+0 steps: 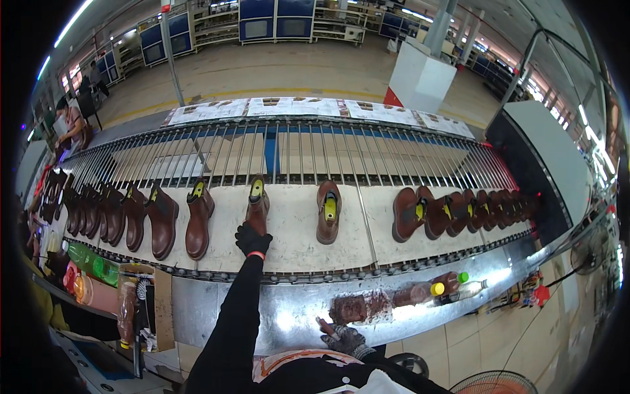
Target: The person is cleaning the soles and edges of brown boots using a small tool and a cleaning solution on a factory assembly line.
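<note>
My left hand [252, 241], in a black glove with a red band at the wrist, is closed on the toe of a brown ankle boot [258, 209] on the pale conveyor; the glove hides the toe. Low in front of me, my right hand [346, 341] wears a grey knit glove. Its fingers are closed around a short reddish-brown piece [326, 327], too small to name. Beyond that hand, dark brown smears [359, 307] cover part of the metal ledge. Another brown boot [329, 213] stands alone to the right of the held one.
Rows of brown boots line the conveyor at left [162, 223] and right [453, 213]. Bottles [453, 282] lie on the metal ledge [282, 322]. A cardboard box [163, 308] and green bottle [92, 261] are at left. A grey machine housing [548, 164] stands right; a person [72, 125] sits far left.
</note>
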`<state>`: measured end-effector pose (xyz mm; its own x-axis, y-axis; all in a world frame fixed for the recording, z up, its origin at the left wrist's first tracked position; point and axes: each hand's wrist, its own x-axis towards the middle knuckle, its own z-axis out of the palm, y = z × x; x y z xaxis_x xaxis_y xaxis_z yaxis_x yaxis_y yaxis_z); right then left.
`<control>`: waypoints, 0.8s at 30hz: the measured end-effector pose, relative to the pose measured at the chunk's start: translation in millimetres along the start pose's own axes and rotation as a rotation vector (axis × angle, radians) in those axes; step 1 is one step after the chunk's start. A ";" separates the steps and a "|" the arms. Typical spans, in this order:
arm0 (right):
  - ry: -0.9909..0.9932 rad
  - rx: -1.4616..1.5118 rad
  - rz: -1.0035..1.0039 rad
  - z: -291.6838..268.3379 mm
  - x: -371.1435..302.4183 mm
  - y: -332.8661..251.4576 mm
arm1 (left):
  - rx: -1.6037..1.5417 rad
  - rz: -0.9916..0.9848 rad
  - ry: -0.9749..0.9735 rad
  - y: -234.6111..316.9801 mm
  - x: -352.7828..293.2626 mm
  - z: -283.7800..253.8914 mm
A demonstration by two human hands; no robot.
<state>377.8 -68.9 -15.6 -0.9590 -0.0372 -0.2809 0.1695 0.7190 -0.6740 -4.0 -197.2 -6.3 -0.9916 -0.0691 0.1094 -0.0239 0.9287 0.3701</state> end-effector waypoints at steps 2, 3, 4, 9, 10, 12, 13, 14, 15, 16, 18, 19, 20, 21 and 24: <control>0.014 -0.018 0.029 2.7 -6.5 -1.9 | 0.051 0.015 -0.089 -5.4 3.2 -13.4; 0.021 -0.046 0.048 2.9 -7.8 -3.0 | 0.086 0.001 -0.131 -8.0 4.3 -18.4; 0.014 -0.101 0.062 4.2 -7.3 -2.3 | 0.124 -0.016 -0.177 -12.7 3.4 -24.1; 0.053 0.004 0.170 -5.3 -11.2 -14.1 | -0.351 0.094 -0.292 -79.9 14.8 -17.6; -0.015 -0.038 0.265 29.2 -10.2 32.1 | -0.466 0.125 -0.353 -94.1 4.1 -25.8; 0.096 0.031 0.119 -12.1 -9.1 -12.9 | -0.549 0.205 -0.412 -101.5 -17.9 -55.9; 0.060 -0.023 0.108 -17.4 -7.0 -15.6 | -0.519 0.222 -0.412 -95.9 -40.5 -81.6; 0.072 0.019 0.081 1.4 -4.6 8.0 | -0.495 0.182 -0.440 -101.8 -66.5 -100.7; 0.020 0.001 0.098 -22.0 -3.6 -16.3 | -0.505 0.257 -0.399 -108.1 -86.0 -112.3; 0.022 0.020 0.042 -25.0 -3.2 -19.0 | -0.523 0.334 -0.358 -109.5 -102.5 -123.6; 0.017 0.099 0.047 -37.0 -6.0 -31.5 | -0.409 0.263 -0.385 -108.0 -146.4 -142.7; -0.033 0.032 0.133 -24.8 -2.1 -18.4 | -0.310 0.229 -0.381 -109.3 -161.7 -148.2; -0.023 0.012 0.124 -29.0 -2.5 -25.4 | -0.306 0.220 -0.424 -123.3 -174.0 -137.7; -0.006 -0.008 0.118 -35.3 -3.8 -34.9 | -0.303 0.207 -0.448 -126.1 -186.6 -135.1; 0.061 0.079 0.174 -28.8 -2.7 -33.9 | 0.114 0.408 -0.190 -110.3 -214.2 -135.1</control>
<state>368.1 -73.2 27.7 -0.9253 0.1267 -0.3574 0.3488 0.6542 -0.6711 228.2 -334.0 54.1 -0.9285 0.3680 0.0502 0.3695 0.9011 0.2270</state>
